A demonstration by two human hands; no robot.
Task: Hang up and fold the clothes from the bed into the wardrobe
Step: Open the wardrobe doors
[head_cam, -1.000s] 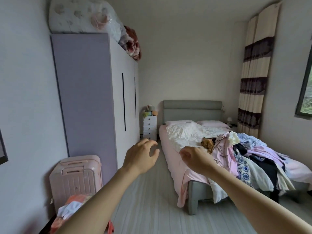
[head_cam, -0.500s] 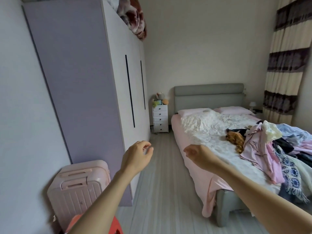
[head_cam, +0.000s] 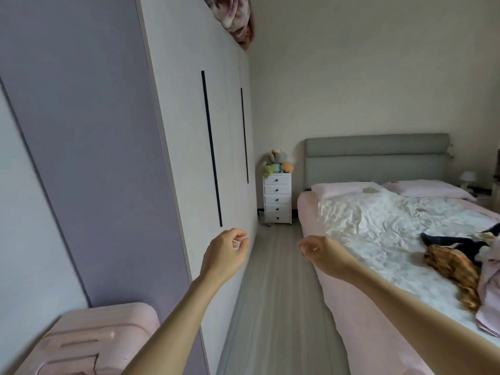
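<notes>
Head view: floor between wardrobe, bed.

**No readable text**

No lettering, label, brand mark, number or sign can be read anywhere in the head view.
</notes>
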